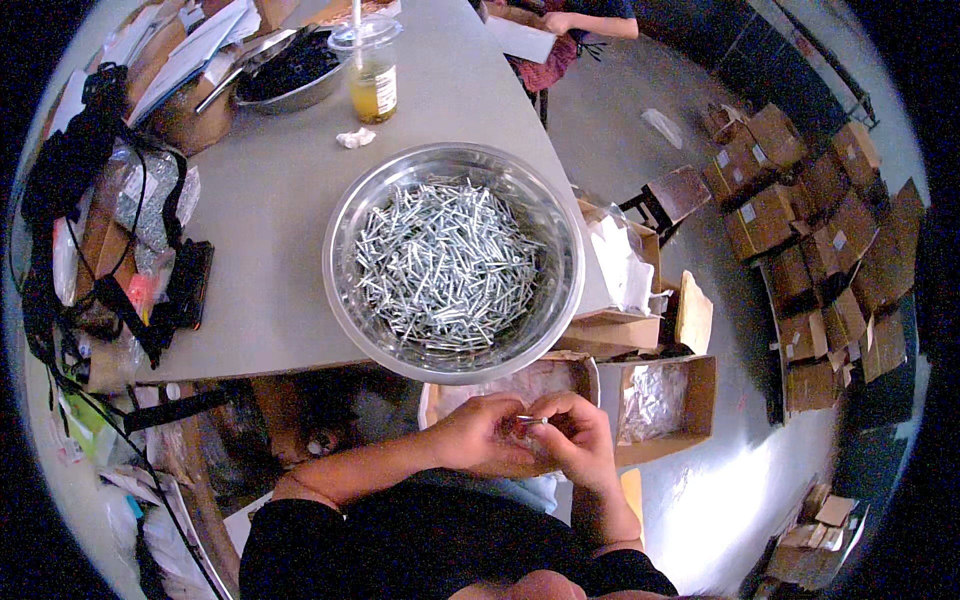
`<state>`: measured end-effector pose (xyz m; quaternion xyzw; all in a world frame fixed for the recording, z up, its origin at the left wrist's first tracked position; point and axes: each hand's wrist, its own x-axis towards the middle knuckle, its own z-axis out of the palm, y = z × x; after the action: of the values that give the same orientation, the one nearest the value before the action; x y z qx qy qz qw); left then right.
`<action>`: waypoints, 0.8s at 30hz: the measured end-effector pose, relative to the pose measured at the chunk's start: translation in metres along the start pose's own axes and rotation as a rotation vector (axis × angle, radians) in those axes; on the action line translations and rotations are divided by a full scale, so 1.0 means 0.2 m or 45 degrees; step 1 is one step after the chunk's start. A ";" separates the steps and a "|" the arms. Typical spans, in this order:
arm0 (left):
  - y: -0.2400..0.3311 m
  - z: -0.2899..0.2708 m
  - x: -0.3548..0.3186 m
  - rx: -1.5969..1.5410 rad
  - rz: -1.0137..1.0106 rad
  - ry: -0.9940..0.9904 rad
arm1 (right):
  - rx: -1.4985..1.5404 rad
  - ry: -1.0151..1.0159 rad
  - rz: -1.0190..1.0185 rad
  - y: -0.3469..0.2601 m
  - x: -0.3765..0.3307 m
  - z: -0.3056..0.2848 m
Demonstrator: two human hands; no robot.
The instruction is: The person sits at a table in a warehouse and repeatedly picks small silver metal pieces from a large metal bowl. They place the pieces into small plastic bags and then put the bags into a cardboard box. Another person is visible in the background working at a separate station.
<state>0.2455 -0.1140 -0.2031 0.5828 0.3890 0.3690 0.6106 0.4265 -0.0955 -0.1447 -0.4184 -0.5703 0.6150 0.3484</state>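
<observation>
Low in the frame's centre, the left hand [483, 434] and right hand [578, 437] meet, fingertips pinching a small metal screw [532, 420] between them. Just above sits a steel bowl [340, 235] heaped with screws, on the grey table [260, 210]; a drink cup [371, 70] stands at the top

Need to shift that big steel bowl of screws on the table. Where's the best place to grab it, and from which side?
Probably by the rolled rim of the steel bowl, both hands on opposite sides, coming from the near table edge, which the bowl overhangs slightly. It is heaped with loose screws, so lifting level seems wise. Both hands, left hand and right hand, currently pinch one small screw.
</observation>
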 end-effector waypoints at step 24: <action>0.08 0.00 0.01 0.590 0.060 0.049 | -0.830 -0.139 -0.283 -0.04 -0.02 0.01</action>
<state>0.2463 -0.1112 -0.1878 0.7091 0.4612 0.2952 0.4442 0.4263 -0.0981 -0.1355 -0.4096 -0.7967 0.3802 0.2302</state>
